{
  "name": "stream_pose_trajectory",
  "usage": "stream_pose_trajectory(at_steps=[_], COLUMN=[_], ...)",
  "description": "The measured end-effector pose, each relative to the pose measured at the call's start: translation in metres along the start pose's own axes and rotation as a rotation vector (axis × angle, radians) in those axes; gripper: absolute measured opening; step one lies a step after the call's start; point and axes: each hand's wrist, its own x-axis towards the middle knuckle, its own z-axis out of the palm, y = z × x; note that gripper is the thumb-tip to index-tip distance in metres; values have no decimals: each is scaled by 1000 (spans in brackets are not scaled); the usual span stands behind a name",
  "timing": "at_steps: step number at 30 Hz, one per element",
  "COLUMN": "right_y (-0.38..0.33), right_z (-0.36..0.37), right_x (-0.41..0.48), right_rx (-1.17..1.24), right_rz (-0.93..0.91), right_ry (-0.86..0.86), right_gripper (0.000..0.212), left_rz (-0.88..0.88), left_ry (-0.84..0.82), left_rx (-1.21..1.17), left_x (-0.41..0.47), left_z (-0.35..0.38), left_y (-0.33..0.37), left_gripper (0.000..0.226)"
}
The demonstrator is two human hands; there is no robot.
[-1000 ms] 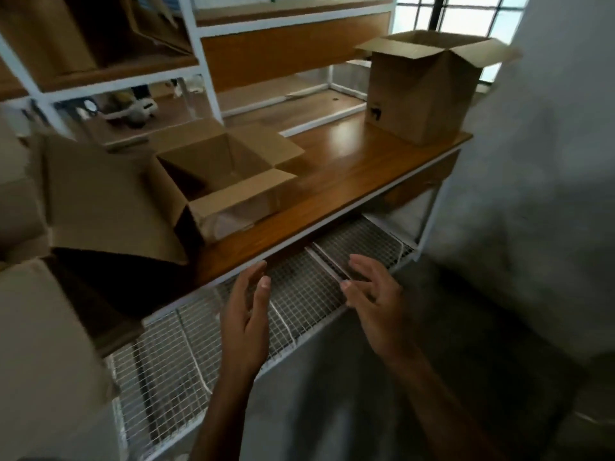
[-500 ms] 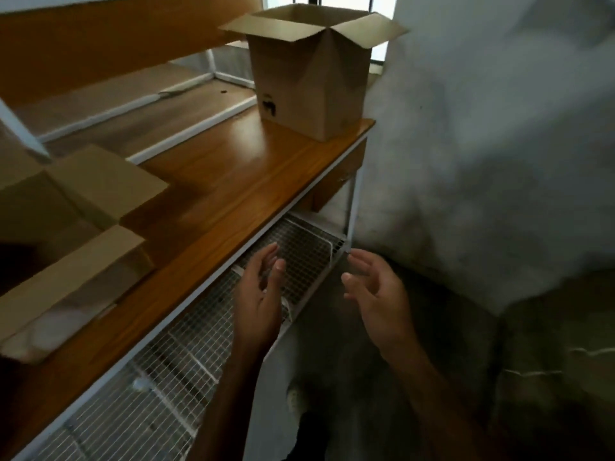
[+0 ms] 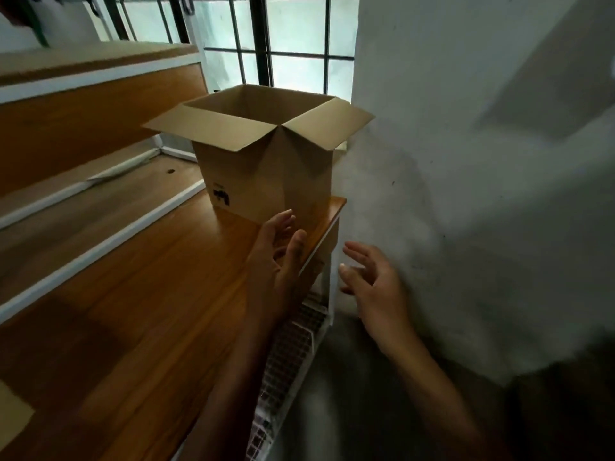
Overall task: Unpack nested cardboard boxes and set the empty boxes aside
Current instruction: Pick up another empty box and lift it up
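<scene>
While both of your hands hang bare and spread, nothing is gripped yet. Your right hand (image 3: 372, 287) sits nearest, off the table's end and over the gap beside the wall (image 3: 466, 161), fingers splayed, palm turned inward. Your left hand (image 3: 283, 257) is just ahead of it, over the near corner of the wooden tabletop (image 3: 133, 311), fingers loosely extended and close to the lower front corner of the cardboard box (image 3: 266, 174); whether the fingertips touch the card you cannot tell from this angle. Below the table edge, a white wire-mesh shelf (image 3: 289, 347) shows between your forearms.

The box stands upright at the far right end of the tabletop, near the wall, with all four top flaps folded outward. What shows of its interior looks bare, but the bottom is hidden, so check before treating it as empty.

Handling, as a judgement: single-wall corrugated card, likely light, stiff along the vertical corner edges and soft mid-panel. The flaps will bend, so do not lift by them. Take it with flat palms on two opposite side walls, low to mid height. The surface looks dry and matte, so slipping seems unlikely. A small black printed mark (image 3: 221, 197) sits low on the left-facing wall.

Beyond it, a barred window (image 3: 266, 44) gives backlight.
</scene>
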Motion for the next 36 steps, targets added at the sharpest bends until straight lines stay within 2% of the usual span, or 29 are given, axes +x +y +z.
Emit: stream_pose_trajectory(at_steps=[5,11,15,18,21,24,27,32,36], right_y=[2,-14,-24,-29,-32,-26,-15,5,17], right_z=[-21,-53,-63,-55,-41,-23,-3,27,41], right_x=[113,251,336,397,454,505,538,561,561], right_rx=[37,62,3,-58,-154,-316,-383,-301,-111], right_rz=[-135,-264,-366,-428,-451,-317,-191,2,-18], right_ry=[-13,-76,-145,-114,-13,-26,-45,-178,-126], right_gripper=[33,40,32,34,30,27,34,55,38], left_rz=[79,83,11,-105,-279,-368,-380,-414,-399], left_ry=[103,381,457,474,433,398,502,678,706], left_rx=[56,303,483,602,570,472,320,122,28], left_x=[94,209,276,315,338,347,349,349,346], left_z=[43,83,90,83,72,69,73,81,83], left_y=[-7,-17,-27,-55,-83,-98,-107,-115,-117], left_gripper=[34,35,33,29,38,53,62,73,73])
